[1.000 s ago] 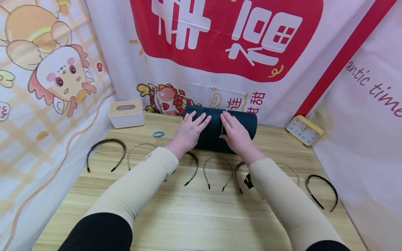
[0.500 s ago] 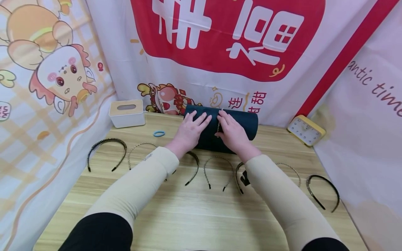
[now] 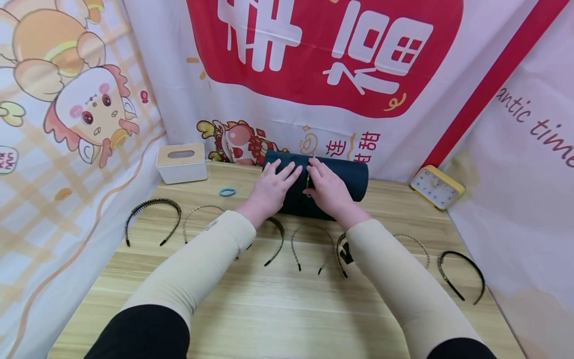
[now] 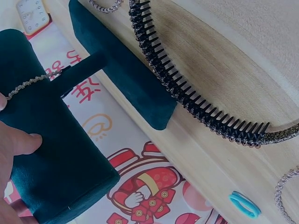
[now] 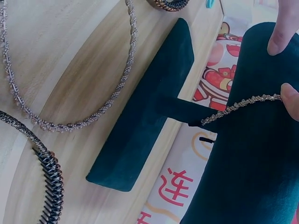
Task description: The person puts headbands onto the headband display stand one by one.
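A dark green velvet display stand with a padded roll on top stands at the back of the table. Over its roll lies a thin beaded headband, its dark tips hanging by the stand's post. My right hand holds this headband, the thumb on its near side and the fingers over the top. Spread on the roll to the left is my left hand, its fingers fairly straight. In the left wrist view the left thumb presses against the velvet, apart from the headband. The roll's far side is hidden.
Several headbands lie in a row in front, among them a black toothed one, a thin beaded one and a dark one at far right. Behind them are a blue ring, a tissue box and a yellow clock.
My right hand has slid the headband leftward along the roll, toward its middle and nearer my left hand. The left hand and the stand have stayed nearly still.
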Motion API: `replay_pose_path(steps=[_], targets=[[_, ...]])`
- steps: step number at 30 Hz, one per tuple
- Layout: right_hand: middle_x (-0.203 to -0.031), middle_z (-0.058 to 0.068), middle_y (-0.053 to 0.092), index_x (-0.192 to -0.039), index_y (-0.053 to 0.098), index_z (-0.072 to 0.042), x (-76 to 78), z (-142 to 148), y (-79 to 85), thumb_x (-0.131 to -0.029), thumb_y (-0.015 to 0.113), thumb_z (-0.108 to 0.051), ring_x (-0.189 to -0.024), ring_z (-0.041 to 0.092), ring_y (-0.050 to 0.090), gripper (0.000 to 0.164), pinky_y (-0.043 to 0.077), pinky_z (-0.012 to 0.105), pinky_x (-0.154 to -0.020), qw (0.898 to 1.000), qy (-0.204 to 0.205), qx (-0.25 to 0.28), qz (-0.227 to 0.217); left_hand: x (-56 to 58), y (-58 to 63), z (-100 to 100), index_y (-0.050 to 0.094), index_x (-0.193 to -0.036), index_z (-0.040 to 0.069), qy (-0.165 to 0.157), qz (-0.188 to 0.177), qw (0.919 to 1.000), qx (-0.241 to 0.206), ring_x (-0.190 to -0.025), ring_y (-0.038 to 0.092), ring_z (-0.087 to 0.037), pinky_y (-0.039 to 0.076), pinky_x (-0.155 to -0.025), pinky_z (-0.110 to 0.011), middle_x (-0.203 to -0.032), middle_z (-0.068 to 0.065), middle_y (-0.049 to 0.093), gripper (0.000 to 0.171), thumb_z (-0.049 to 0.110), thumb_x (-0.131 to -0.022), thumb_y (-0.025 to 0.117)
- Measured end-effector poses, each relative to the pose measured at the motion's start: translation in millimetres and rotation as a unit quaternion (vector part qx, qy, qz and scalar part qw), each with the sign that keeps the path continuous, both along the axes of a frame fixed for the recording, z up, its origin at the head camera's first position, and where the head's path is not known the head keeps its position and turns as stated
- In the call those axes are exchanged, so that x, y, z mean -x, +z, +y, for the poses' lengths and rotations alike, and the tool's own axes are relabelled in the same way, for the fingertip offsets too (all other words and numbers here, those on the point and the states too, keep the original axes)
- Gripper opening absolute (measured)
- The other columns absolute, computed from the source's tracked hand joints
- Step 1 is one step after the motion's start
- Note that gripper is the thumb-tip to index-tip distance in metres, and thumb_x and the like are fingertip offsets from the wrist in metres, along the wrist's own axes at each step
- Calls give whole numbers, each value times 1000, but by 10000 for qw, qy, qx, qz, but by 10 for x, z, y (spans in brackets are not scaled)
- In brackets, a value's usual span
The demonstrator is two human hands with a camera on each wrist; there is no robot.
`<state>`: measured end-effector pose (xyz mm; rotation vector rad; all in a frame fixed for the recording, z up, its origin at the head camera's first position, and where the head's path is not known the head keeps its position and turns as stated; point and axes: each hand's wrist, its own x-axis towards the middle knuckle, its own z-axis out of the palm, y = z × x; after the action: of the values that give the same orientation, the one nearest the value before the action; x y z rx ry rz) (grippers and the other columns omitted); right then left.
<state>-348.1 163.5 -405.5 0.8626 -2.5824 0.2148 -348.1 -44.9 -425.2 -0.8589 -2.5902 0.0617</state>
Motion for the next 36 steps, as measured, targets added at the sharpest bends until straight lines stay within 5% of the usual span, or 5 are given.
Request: replay_pose_path(steps=[17,25,28,31,36], targets=[[-154,17,35,-148,44,-5,-26,84,-46,-84,80,-24,-142,32,32,76,21,43,-116,9993,329,126,159,-41,52,25,31,-157,21,71,-34,9998,198,-139,30,-42,27,-112,-56,-158,-7,33,76,23,-92,70],[-146,24,43,-140,53,-4,-125,524,42,-74,89,-19,-128,43,45,77,34,57,-106,9806,687,1245,1351,-40,39,8,29,-157,19,59,-89,9999,44,-139,29,-43,23,-114,-55,-157,-8,33,79,20,-91,72],[-143,26,45,-136,55,-3,-171,922,39,-76,87,-15,-124,47,46,70,34,59,-104,9715,131,1876,1443,-42,30,6,28,-157,19,77,-122,9999,35,-139,29,-43,22,-114,-55,-157,-8,33,80,20,-90,72],[-146,23,40,-138,53,-5,-238,1464,-22,-83,80,-13,-128,45,41,61,32,59,-106,9653,-948,2210,1018,-44,22,0,27,-157,18,66,-121,9999,26,-138,30,-44,22,-114,-55,-157,-8,33,80,20,-90,72],[-147,31,30,-144,45,-1,-466,2467,-218,-92,65,-8,-131,52,32,56,26,64,-106,9427,-2565,2079,-473,-40,4,-18,28,-157,18,101,-89,9999,-51,-138,29,-44,21,-114,-56,-157,-9,33,79,18,-90,71]])
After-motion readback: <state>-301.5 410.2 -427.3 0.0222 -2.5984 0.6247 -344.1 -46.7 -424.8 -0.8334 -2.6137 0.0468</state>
